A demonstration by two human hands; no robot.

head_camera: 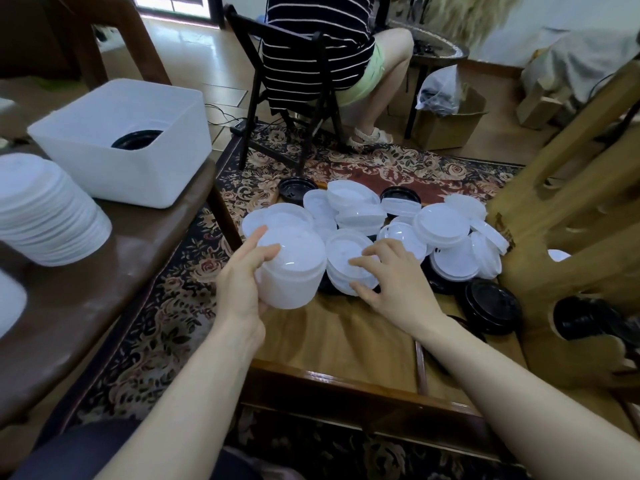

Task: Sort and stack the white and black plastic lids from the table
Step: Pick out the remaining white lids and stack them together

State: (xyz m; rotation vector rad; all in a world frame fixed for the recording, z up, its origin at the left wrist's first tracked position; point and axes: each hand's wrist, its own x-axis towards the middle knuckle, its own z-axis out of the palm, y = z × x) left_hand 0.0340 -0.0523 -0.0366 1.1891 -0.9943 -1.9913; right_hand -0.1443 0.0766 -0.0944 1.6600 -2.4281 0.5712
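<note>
Gleaming translucent white lids [363, 216], heaped.

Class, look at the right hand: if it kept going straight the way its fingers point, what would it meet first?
The right hand points forward and left, its fingertips already at a white lid lying in the pile. That lid comes first; the stack of white lids in the left hand lies beyond it, though depth is unclear.

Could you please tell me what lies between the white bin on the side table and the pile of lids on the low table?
In the head view, between the white bin and the lid pile lies only patterned carpet, past the side table's edge.
</note>
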